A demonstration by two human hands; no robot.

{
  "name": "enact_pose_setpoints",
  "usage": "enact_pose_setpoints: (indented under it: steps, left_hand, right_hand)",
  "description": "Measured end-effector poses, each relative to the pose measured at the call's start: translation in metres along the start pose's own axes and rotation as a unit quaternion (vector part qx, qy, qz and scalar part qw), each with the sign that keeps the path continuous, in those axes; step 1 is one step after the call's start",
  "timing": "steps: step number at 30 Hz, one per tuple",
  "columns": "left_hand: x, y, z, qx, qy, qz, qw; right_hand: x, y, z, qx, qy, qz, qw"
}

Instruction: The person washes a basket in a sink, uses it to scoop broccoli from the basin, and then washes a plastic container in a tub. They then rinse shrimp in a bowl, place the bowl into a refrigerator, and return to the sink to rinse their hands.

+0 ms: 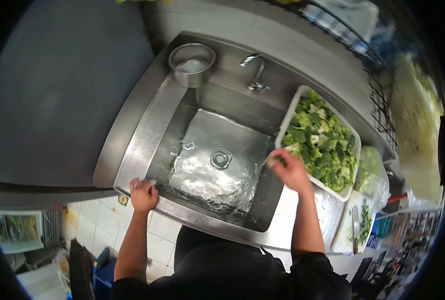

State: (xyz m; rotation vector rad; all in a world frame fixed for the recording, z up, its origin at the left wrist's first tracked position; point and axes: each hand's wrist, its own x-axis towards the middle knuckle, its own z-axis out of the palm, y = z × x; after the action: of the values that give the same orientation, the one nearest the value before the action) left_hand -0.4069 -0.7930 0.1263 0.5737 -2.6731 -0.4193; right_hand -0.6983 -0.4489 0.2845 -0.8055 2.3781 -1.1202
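Observation:
My left hand point(144, 195) rests at the front left rim of the steel sink point(197, 212), its fingers curled. A small pale thing shows at its fingertips; I cannot make out what it is. Over the sink's right wall, my right hand point(290, 170) is closed with a bit of green, apparently a broccoli piece point(277, 160), at its fingers. Just beside that hand stands a white crate point(287, 114) heaped with broccoli florets point(320, 142). Clear rippling water point(207, 180) covers the sink's bottom, and the round drain point(221, 158) shows through it.
A steel pot point(192, 75) with something white inside sits at the sink's back left corner. The tap point(256, 75) rises behind the basin. On the right are a plastic bag of greens point(371, 172) and a cutting board point(343, 235) with a knife point(355, 227) and chopped greens point(365, 222).

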Motion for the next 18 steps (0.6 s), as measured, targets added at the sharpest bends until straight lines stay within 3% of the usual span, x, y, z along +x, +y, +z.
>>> enact_pose_setpoints:
  steps: [2,3,4,5,6,7,8,10,14,16,18]
  left_hand:
    - [0.004,0.003,0.002,0.009,0.003,0.006,1.0]
    - [0.004,0.005,0.001,0.013,0.002,0.005,1.0]
    - [0.003,0.005,-0.002,0.019,0.002,0.002,1.0]
    - [0.003,0.006,-0.003,0.024,-0.018,-0.008,1.0]
    - [0.004,0.006,-0.003,0.032,-0.016,-0.006,0.999]
    - [0.005,0.006,-0.002,0.037,-0.017,0.006,0.999]
    - [0.002,0.004,-0.001,0.041,-0.018,0.011,0.999]
    - [0.001,0.002,0.001,0.045,-0.024,-0.003,0.999]
    - [0.01,0.003,-0.01,0.033,-0.025,0.012,0.999]
    - [0.029,0.008,-0.02,0.031,-0.01,0.053,0.998]
    - [0.051,-0.012,-0.013,0.032,-0.063,0.037,0.997]
  right_hand:
    - [0.005,0.008,-0.032,0.022,0.136,-0.007,0.99]
    - [0.005,0.007,-0.04,0.029,0.142,-0.008,0.989]
    - [0.006,0.003,-0.045,-0.183,0.236,-0.062,0.952]
    - [0.007,0.002,-0.045,-0.383,0.318,-0.109,0.86]
    - [0.005,0.0,-0.036,-0.376,0.321,-0.111,0.862]
    - [0.002,-0.005,-0.02,-0.202,0.286,-0.098,0.931]
    - [0.003,-0.009,-0.001,-0.023,0.233,-0.085,0.969]
    - [0.009,-0.004,0.043,0.011,0.104,-0.059,0.993]
    - [0.049,0.069,0.151,-0.126,-0.2,0.034,0.971]
    - [0.068,0.094,0.193,-0.159,-0.248,0.044,0.955]
    - [0.082,0.121,0.236,-0.19,-0.301,0.054,0.933]
